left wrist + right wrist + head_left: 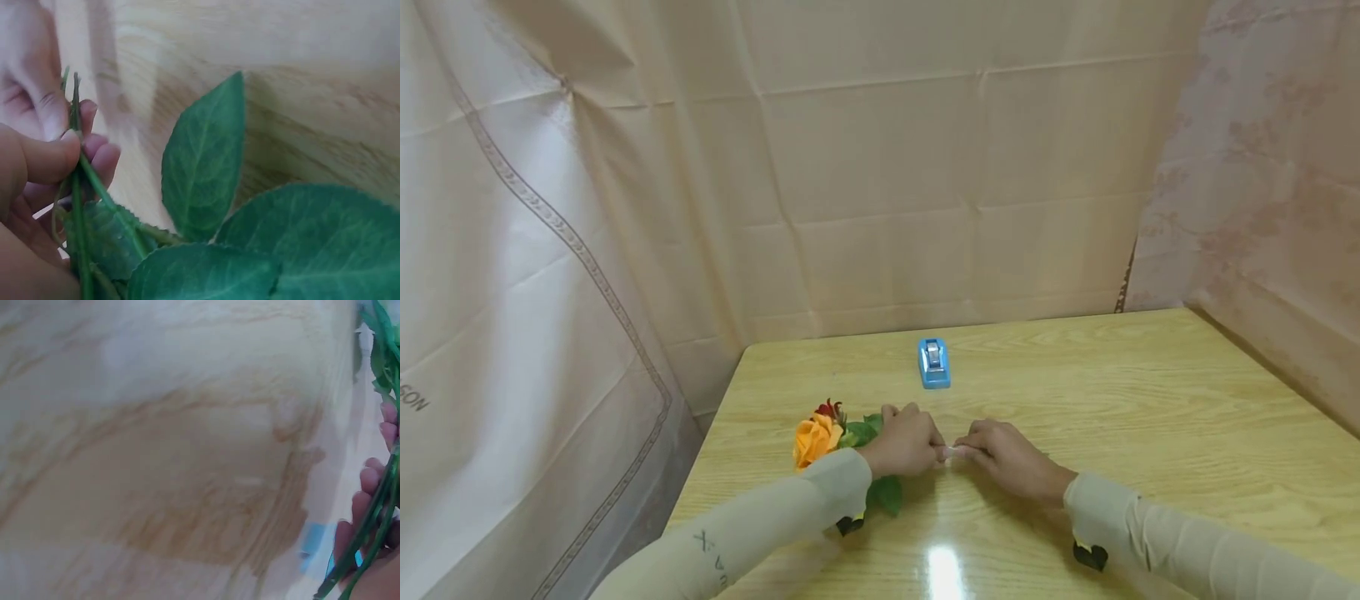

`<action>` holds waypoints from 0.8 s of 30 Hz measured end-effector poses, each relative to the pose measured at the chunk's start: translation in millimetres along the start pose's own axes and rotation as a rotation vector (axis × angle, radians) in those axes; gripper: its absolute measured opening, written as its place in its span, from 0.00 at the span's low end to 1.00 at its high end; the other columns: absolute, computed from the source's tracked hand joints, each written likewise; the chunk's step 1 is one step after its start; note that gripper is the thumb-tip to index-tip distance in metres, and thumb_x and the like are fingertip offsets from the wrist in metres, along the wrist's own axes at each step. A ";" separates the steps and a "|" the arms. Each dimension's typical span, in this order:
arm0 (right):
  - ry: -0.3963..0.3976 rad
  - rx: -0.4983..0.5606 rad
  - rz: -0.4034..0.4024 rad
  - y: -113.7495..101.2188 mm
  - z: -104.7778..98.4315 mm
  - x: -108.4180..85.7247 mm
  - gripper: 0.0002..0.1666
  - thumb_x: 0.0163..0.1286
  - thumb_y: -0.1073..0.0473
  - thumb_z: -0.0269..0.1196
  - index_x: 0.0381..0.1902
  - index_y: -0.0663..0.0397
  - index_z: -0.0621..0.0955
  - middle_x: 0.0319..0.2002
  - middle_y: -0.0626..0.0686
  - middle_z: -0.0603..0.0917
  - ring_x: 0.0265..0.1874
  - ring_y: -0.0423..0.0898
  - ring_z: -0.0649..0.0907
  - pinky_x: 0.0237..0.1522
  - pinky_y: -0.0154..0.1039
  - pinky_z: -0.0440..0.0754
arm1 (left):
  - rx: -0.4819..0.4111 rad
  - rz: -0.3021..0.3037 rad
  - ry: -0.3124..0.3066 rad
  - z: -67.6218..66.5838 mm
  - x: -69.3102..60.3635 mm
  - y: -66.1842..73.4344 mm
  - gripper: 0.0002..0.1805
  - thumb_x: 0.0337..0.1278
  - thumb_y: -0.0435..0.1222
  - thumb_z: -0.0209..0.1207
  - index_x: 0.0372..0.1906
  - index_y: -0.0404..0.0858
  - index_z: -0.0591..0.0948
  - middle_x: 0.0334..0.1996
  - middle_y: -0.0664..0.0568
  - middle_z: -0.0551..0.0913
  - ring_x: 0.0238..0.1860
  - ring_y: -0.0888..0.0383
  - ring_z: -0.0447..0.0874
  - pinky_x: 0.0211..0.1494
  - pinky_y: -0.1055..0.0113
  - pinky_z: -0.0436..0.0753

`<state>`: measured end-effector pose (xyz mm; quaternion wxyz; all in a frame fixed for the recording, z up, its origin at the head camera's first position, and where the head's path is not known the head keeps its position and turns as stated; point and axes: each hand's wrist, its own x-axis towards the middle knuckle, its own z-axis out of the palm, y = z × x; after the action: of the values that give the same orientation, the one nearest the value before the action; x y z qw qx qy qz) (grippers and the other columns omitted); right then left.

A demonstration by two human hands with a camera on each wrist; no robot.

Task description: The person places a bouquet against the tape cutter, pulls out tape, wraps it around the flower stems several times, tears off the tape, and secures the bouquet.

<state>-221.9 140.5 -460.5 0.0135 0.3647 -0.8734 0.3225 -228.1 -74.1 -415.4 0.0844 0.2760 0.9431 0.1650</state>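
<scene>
Holding the green stems (79, 219) together, the left hand (908, 443) has its thumb pressed on them near the cut ends, with fingers curled beneath. The right hand (1011, 458) is beside it, pinching a short pale strip (952, 452) between thumb and fingers; the strip spans the small gap between the hands. It is probably tape, though too small in the head view to confirm.

The flowers lie toward the left of the wooden table (1150, 375): an orange rose (817, 440) and a red bloom (829, 408) beyond the left forearm, with green leaves (889, 495) spreading below the left wrist. A blue tape dispenser (934, 364) stands toward the far edge, apart from both hands.

Assessment: the step in hand is judged to be binding the stems. Good practice calls for a firm left thumb where the stems cross, so that they cannot fan apart. The strip should be drawn taut, laid flat and wound closely round all stems, clear of the leaves. Principal risks: the strip folding onto itself or sticking to a fingertip, and a stem being left outside the wrap.
</scene>
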 end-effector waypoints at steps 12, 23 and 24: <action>-0.061 0.124 0.107 4.1 -8.1 3.5 0.11 0.75 0.54 0.63 0.44 0.48 0.92 0.42 0.42 0.90 0.43 0.42 0.86 0.46 0.40 0.84 | 0.198 0.105 0.104 14.1 -2.5 5.5 0.11 0.69 0.43 0.64 0.31 0.49 0.93 0.29 0.67 0.87 0.36 0.59 0.64 0.54 0.50 0.60; 0.028 0.065 0.124 0.5 -7.0 0.7 0.09 0.71 0.57 0.68 0.41 0.52 0.92 0.37 0.42 0.89 0.39 0.40 0.85 0.41 0.36 0.82 | 0.095 0.120 -0.122 -6.9 8.5 8.7 0.21 0.70 0.37 0.60 0.16 0.45 0.83 0.10 0.65 0.68 0.20 0.65 0.65 0.50 0.58 0.66; 0.034 0.059 0.121 0.4 -6.8 0.5 0.08 0.71 0.57 0.68 0.41 0.53 0.92 0.37 0.42 0.89 0.38 0.40 0.85 0.41 0.36 0.83 | 0.062 0.113 -0.158 -9.2 10.9 8.4 0.22 0.71 0.37 0.60 0.16 0.43 0.83 0.09 0.63 0.67 0.17 0.66 0.64 0.45 0.62 0.68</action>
<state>-224.0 144.3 -455.2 -0.0021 0.3058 -0.8837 0.3542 -235.4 -63.9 -404.6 0.1405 0.3436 0.9210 0.1178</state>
